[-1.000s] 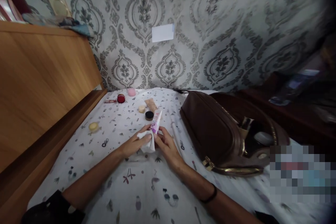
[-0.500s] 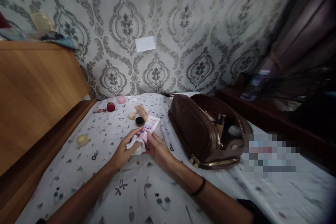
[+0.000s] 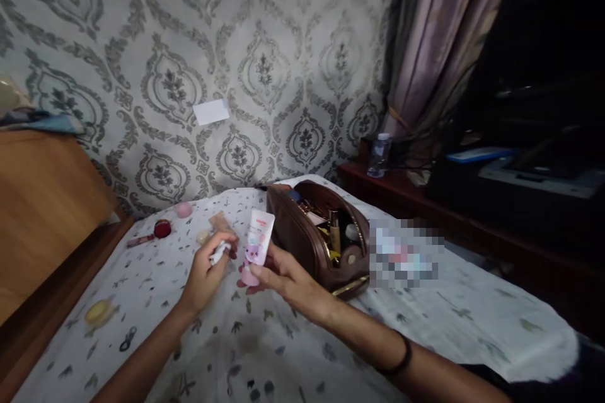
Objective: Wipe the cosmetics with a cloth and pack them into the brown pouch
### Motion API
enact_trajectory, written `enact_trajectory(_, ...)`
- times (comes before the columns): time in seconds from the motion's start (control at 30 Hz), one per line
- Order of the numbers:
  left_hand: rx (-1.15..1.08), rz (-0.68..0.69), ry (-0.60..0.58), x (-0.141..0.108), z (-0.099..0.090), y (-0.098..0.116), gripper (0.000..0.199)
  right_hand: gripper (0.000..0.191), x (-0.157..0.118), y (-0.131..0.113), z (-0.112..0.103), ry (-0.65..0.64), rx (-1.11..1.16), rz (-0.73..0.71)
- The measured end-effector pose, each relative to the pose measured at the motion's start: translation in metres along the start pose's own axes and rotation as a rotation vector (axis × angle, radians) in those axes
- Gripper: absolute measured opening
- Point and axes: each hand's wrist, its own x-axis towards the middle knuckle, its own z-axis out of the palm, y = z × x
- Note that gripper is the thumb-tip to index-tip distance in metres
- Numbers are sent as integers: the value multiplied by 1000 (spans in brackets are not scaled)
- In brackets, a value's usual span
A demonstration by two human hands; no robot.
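Observation:
My right hand (image 3: 299, 282) grips a small pink and white squeeze tube (image 3: 258, 240) with a cartoon face on it, cap end down in the fingers. Beside it, my left hand (image 3: 202, 278) is closed around a crumpled white tissue (image 3: 219, 253), which shows between thumb and fingers. The two hands are apart. Behind the left hand lies a beige tube (image 3: 220, 221), next to a small cream-coloured jar (image 3: 203, 237) partly hidden by the fingers. To the right of the pink tube stands an unzipped brown toiletry bag (image 3: 297, 236), holding a gold-capped bottle (image 3: 334, 232) and other cosmetics.
On the patterned sheet (image 3: 155, 277) lie a yellow round item (image 3: 97, 313), a red round container (image 3: 162, 228), a pink item (image 3: 184, 209) and a slim tube (image 3: 140, 241). A plastic bottle (image 3: 379, 156) stands on the dark red ledge at right. A wooden panel (image 3: 42, 195) borders the left.
The view has turned right. My hands have separated: the right now holds the pink tube alone, the left has drawn away with the tissue. More of the bag's inside shows.

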Motion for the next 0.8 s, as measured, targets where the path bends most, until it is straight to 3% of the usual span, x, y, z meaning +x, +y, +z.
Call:
enact_trajectory(0.2,275,324,-258,48,42,48,33,40,-26,-74,-31,170,-195,-103)
enact_trajectory(0.37,665,384,-426,71,71,63,63,42,-45,-120,-62,357,-413,-183)
enact_trajectory(0.53,728,398,-449,69,75,62,63,39,-63,-134,-90,399,-530,-231)
enact_trajectory(0.8,707,414,-406,56,67,50,67,35,-79,-129,-114,451,-510,-257)
